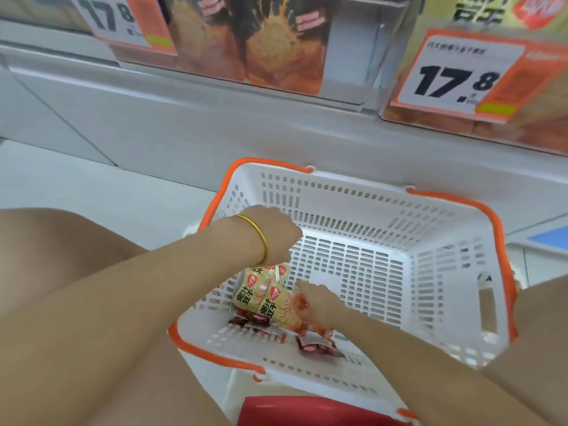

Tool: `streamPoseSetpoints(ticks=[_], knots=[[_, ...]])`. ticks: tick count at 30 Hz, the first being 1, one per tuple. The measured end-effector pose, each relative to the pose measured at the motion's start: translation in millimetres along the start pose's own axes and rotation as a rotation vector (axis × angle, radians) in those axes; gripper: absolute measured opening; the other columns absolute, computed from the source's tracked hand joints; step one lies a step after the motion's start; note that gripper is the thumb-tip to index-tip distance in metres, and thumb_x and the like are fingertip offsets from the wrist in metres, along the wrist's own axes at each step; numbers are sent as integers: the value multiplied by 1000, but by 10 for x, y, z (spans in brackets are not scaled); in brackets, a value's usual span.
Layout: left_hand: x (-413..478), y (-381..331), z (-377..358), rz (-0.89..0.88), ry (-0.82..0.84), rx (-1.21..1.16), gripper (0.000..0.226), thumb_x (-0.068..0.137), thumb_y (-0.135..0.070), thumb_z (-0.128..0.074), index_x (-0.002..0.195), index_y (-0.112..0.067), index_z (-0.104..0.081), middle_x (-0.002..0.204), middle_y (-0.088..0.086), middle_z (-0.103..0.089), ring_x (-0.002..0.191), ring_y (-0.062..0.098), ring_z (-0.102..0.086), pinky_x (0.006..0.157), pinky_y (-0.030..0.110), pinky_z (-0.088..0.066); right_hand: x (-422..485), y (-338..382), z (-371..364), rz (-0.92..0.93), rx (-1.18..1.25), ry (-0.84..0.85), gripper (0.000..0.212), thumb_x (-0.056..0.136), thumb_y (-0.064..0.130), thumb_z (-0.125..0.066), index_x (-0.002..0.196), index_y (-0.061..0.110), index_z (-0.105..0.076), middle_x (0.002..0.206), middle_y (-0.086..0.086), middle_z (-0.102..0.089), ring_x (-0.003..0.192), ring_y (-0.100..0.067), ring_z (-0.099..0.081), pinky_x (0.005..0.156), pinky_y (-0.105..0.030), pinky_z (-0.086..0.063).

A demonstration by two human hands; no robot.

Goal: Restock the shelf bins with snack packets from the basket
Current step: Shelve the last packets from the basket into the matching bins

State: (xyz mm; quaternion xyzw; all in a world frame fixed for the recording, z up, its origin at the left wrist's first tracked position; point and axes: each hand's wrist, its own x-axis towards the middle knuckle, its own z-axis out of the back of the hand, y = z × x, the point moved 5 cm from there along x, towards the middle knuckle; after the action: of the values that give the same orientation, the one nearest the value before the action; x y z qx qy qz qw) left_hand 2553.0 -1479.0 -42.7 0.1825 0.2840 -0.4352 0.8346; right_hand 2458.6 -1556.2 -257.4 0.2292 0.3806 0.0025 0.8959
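In the basket (430,229) below the shelf bins (347,56), the right hand (319,302) curls its fingers round the yellow snack packets (261,290). The left hand (270,235) is just above them, its fingers hidden, so I cannot tell their state. The step looks like gathering; next, the bundle needs lifting to a bin

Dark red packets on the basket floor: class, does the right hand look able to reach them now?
Probably yes. The right hand is inside the basket, holding yellow packets right beside the dark red packets, which lie mostly uncovered; it would have to free its fingers first.
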Motion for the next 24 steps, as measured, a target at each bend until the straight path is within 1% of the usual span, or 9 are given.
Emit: streamPoseSetpoints(ticks=[2, 4, 11, 14, 16, 18, 20, 22, 24], knots=[[43, -7, 8, 3, 16, 0, 29, 99, -32, -41, 118, -14, -52, 112, 6, -56, 102, 25, -54, 78, 34, -43, 26, 76, -37, -12, -81, -38, 10, 86, 15, -55, 81, 17, -46, 91, -5, -54, 87, -24, -53, 70, -33, -46], [71, -7, -27, 8, 58, -11, 31, 99, -33, -41, 119, -14, -53, 114, 6, -57, 103, 25, -55, 79, 34, -45, 46, 103, -36, -8, -86, -41, 34, 87, 12, -53, 62, 19, -31, 71, -1, -40, 77, -22, -45, 59, -29, -37], [91, 84, 36, 126, 79, -177, 35, 97, -36, -45, 120, -10, -47, 108, 4, -57, 95, 22, -56, 74, 30, -43, -244, 42, 855, 8, 575, 29, 42, 87, 9, -66, 59, 15, -34, 62, 1, -34, 56, -12, -37, 55, -22, -33], [49, 125, 241, 181, -28, -398, 41, 93, -35, -54, 122, -9, -43, 110, 5, -57, 89, 20, -53, 72, 29, -41, -610, 93, 1371, 63, 826, -34, 27, 88, 8, -64, 71, 11, -43, 69, -4, -44, 56, -9, -48, 54, -20, -42], [-35, 122, 478, 158, -139, -549, 40, 89, -30, -60, 120, -7, -46, 111, 5, -57, 90, 20, -56, 72, 30, -45, -950, 187, 1662, 104, 886, -95, 7, 89, 8, -63, 88, 7, -57, 86, -6, -59, 71, -13, -60, 67, -27, -51], [-162, 95, 805, 103, -257, -642, 32, 87, -22, -64, 113, -8, -53, 106, 5, -57, 87, 21, -56, 66, 28, -43, -1294, 287, 1974, 160, 836, -239, 18, 87, 4, -64, 104, 7, -59, 98, -4, -63, 83, -14, -62, 79, -34, -54], [-337, 46, 1153, 58, -376, -605, 16, 85, -22, -65, 93, -17, -51, 90, -1, -54, 84, 20, -54, 59, 29, -32, -1688, 446, 2329, 227, 725, -439, 35, 84, 3, -67, 115, 13, -53, 105, 0, -64, 92, -11, -61, 81, -26, -52], [-558, -36, 1486, 28, -503, -544, 22, 84, -26, -66, 83, -26, -44, 84, -6, -52, 85, 20, -53, 64, 28, -34, -2083, 596, 2676, 302, 604, -662, 42, 84, 3, -67, 116, 23, -48, 106, 3, -63, 91, -8, -60, 74, -17, -49], [-763, -101, 1784, 15, -655, -492, 19, 84, -28, -65, 93, -24, -49, 96, -1, -60, 96, 23, -56, 75, 32, -44, -2440, 721, 2980, 383, 464, -873, 58, 81, 2, -67, 124, 32, -42, 102, 10, -60, 84, -11, -59, 73, -22, -49]])
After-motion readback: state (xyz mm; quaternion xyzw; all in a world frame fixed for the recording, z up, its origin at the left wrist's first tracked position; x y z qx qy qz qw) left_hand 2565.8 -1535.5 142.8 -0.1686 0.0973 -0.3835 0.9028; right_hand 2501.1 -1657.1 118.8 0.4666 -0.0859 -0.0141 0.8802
